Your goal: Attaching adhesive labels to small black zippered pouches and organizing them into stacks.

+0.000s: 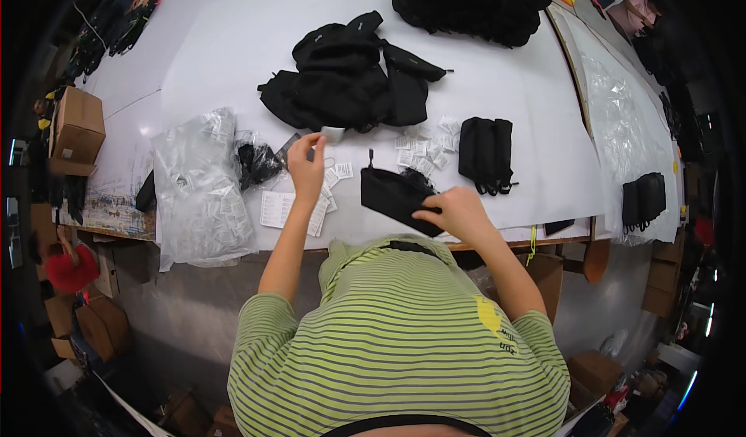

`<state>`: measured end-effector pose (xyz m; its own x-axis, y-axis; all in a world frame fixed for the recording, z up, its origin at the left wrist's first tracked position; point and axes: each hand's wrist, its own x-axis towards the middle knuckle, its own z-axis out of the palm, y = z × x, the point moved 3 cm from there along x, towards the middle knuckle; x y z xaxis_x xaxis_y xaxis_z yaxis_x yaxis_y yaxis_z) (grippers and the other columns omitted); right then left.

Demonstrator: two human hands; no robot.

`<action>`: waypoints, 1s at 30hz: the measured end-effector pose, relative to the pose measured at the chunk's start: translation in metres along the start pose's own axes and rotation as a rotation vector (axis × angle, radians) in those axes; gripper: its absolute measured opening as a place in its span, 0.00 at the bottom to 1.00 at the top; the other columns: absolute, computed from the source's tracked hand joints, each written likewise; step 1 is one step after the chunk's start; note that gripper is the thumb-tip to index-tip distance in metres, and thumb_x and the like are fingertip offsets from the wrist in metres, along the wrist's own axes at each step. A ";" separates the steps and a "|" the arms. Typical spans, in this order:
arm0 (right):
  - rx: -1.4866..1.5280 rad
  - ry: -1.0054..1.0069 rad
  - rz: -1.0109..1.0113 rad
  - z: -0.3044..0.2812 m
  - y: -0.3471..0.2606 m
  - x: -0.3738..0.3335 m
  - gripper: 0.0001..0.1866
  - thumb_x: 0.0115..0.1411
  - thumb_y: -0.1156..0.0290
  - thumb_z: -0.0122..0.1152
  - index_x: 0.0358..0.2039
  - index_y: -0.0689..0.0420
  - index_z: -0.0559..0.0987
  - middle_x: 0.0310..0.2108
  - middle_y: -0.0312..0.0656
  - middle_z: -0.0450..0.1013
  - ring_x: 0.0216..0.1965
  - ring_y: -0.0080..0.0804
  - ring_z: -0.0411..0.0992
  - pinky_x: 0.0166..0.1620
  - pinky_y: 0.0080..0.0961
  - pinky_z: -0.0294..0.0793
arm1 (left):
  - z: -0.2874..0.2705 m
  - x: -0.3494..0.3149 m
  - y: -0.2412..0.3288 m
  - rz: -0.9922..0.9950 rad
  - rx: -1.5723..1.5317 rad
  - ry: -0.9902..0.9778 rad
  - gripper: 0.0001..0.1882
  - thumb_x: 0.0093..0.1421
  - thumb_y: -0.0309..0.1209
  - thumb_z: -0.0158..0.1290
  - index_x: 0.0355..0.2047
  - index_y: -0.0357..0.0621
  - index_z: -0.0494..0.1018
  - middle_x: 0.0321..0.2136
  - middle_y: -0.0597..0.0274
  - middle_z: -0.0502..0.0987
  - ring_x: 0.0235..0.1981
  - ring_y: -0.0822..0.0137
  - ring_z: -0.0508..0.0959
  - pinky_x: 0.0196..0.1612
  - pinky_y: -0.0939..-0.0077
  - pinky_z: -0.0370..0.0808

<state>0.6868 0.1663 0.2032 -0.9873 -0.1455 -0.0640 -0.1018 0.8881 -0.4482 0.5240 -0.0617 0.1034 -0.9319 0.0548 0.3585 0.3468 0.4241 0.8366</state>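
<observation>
View from above of a person in a green striped shirt [404, 344] at a white surface [233, 41]. The shirt and the person's shoulders hide the near edge of the surface and anything below it.

The small black pouch [392, 194] serves as landmark; it lies flat near the front edge of the surface. The right hand [460, 212] rests on its right end, grip closed on the fabric; the fingertips are tucked against the pouch and hard to make out. To the left of the pouch, the left hand [307, 161] is raised, grip pinched on a small white tag [332, 134] held just above it; whether the tag touches anything else cannot be told.

Loose white tags [423, 149] lie scattered just behind the pouch, and printed paper sheets [278, 208] lie to its left, partly covered by the left forearm. Right of the pouch stands a neat stack of black folded pieces [486, 155]. Behind it sprawls a heap of black bags [346, 80], and farther back a second dark pile [474, 2], cut off by the picture's top edge. Far left of the pouch lies a clear plastic bag of small packets [198, 192], its contents indistinct, with a dark bundle in plastic [255, 161] beside it. A cardboard box [78, 126] sits beyond the surface's left edge.
</observation>
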 end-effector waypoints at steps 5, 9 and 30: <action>-0.115 0.094 -0.172 -0.020 -0.027 0.026 0.14 0.45 0.56 0.65 0.19 0.54 0.79 0.13 0.42 0.70 0.16 0.39 0.69 0.21 0.30 0.67 | -0.022 -0.008 0.123 0.463 0.087 -0.325 0.05 0.49 0.28 0.58 0.29 0.46 0.75 0.34 0.65 0.76 0.47 0.64 0.70 0.55 0.63 0.57; -0.139 0.215 -0.245 -0.034 -0.043 0.042 0.11 0.43 0.59 0.67 0.21 0.53 0.81 0.13 0.39 0.70 0.14 0.35 0.68 0.21 0.25 0.66 | -0.045 -0.004 0.130 0.440 0.181 -0.267 0.17 0.47 0.31 0.60 0.39 0.46 0.72 0.48 0.60 0.68 0.54 0.61 0.62 0.56 0.63 0.55; 0.408 0.576 0.107 0.007 -0.024 0.000 0.12 0.61 0.67 0.51 0.27 0.63 0.73 0.21 0.40 0.70 0.23 0.19 0.65 0.27 0.19 0.61 | -0.013 -0.055 0.127 -0.813 -1.144 -0.133 0.22 0.49 0.26 0.59 0.44 0.37 0.67 0.38 0.59 0.74 0.38 0.67 0.75 0.43 0.74 0.73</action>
<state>0.6895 0.1422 0.2079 -0.9082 0.2871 0.3045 -0.0578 0.6345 -0.7707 0.6210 -0.0222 0.1955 -0.8914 0.2645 -0.3680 -0.4521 -0.5765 0.6807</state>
